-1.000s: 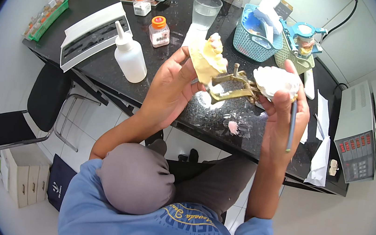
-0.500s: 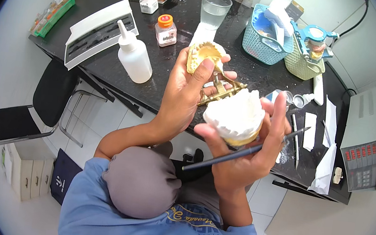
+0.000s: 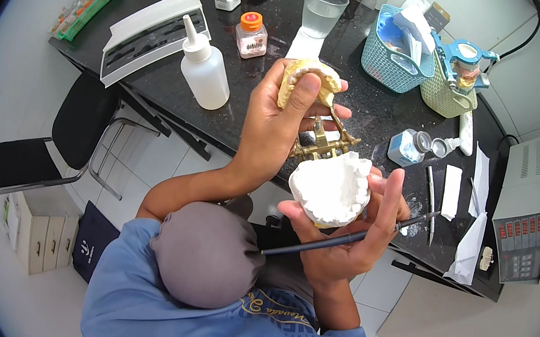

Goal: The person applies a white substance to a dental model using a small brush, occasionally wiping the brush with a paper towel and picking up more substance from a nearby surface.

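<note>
My left hand (image 3: 277, 119) is closed round a yellowish dental cast (image 3: 291, 88), its thumb pressed on the arch. A brass hinged articulator (image 3: 322, 146) joins this cast to a white dental cast (image 3: 331, 189), and the two stand wide apart. The white cast rests in my right hand (image 3: 347, 255), thumb at its near left and fingers round its right side; its tooth arch faces up. Between the fingers of that same hand lies a slim dark brush-like tool (image 3: 335, 241), slanting across the palm. Its tip, at the upper right, is too small to make out.
On the black table (image 3: 151, 96) stand a white squeeze bottle (image 3: 205, 76), an orange-capped jar (image 3: 251, 38), a glass of water (image 3: 323, 13) and a blue basket (image 3: 397, 66). An open small jar (image 3: 409, 148) and a slim instrument (image 3: 430, 202) lie right, near a control unit (image 3: 523, 220).
Both casts have tilted: the white one now shows its inner side and full arch, the yellow one its rim. The tool has dropped slightly. The view has shifted a little.
</note>
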`<act>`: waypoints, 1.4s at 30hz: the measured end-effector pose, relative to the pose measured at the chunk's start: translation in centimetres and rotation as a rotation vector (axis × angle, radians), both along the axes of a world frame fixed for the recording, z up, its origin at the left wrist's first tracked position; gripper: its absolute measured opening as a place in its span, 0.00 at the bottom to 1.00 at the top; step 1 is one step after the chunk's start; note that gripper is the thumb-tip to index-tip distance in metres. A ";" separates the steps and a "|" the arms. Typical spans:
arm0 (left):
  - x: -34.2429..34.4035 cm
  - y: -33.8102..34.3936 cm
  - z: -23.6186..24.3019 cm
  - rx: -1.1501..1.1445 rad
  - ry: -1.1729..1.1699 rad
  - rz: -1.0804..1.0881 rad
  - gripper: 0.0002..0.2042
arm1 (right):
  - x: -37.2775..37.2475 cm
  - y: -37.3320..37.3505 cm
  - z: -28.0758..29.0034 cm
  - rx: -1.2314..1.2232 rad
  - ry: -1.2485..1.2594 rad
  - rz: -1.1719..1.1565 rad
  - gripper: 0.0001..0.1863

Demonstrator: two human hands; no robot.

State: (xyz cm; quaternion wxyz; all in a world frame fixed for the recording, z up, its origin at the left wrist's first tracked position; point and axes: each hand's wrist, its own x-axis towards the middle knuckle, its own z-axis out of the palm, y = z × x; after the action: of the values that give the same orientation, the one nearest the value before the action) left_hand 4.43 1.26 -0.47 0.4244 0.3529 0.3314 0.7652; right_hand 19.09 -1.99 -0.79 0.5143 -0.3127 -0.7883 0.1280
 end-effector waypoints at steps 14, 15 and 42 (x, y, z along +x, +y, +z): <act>-1.1 -0.6 -0.3 0.076 0.095 0.049 0.13 | 3.0 1.7 -1.3 0.086 -0.013 0.089 0.47; -1.1 -0.6 -0.3 0.086 0.106 0.027 0.12 | 3.6 2.5 -0.9 0.097 0.042 0.077 0.44; -7.7 -6.1 0.7 0.373 0.607 -0.003 0.20 | -14.1 28.8 9.4 -0.204 -0.435 0.168 0.13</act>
State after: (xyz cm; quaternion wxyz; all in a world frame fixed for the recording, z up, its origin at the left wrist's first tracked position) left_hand -3.30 -4.83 0.26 0.2359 0.6362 0.2964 0.6721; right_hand 4.99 26.78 8.58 0.2861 -0.3164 -0.8866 0.1790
